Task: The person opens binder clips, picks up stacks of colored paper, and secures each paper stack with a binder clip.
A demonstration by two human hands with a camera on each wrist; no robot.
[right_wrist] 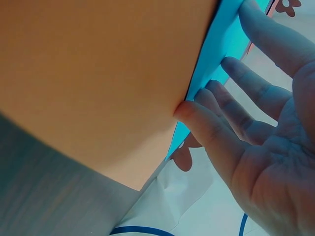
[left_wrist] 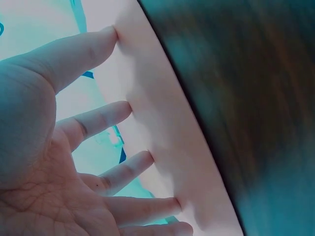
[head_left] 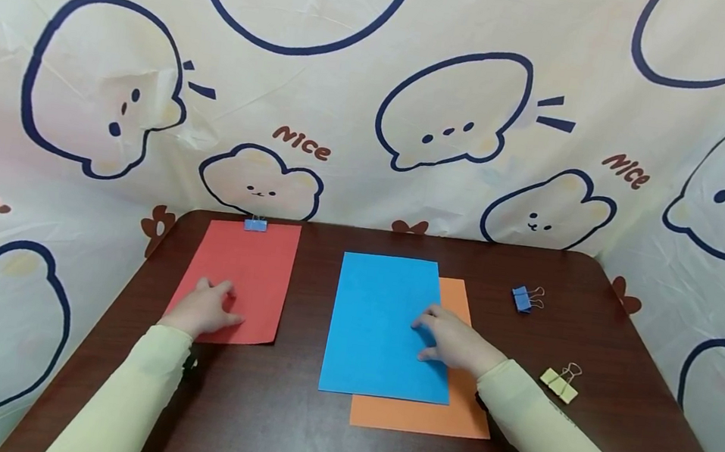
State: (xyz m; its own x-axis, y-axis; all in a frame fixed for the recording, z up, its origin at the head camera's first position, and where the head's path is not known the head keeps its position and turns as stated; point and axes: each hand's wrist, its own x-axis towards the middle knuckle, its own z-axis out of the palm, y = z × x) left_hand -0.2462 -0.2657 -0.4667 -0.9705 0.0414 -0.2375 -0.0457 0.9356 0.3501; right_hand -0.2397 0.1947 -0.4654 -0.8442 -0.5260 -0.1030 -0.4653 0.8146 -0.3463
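Resting on the red sheet (head_left: 257,269), the left hand (head_left: 203,310) is released, fingers spread, just the tips touching. Same deal with the right hand (head_left: 460,343): relaxed fingers, tips on the blue sheet (head_left: 383,328), which partly covers the orange sheet (head_left: 419,419). 1 blue clip (head_left: 255,225) sits at the red sheet's top edge; 1 more blue clip (head_left: 521,300) and 1 yellow clip (head_left: 558,385) lie over to the right on the brown table (head_left: 280,436).

one red rectangular paper sheet (head_left: 251,261), one blue sheet (head_left: 380,324), one orange sheet (head_left: 420,418); two blue metal binder clips (head_left: 255,226) (head_left: 521,300), one yellow clip (head_left: 558,387) (three apiece).
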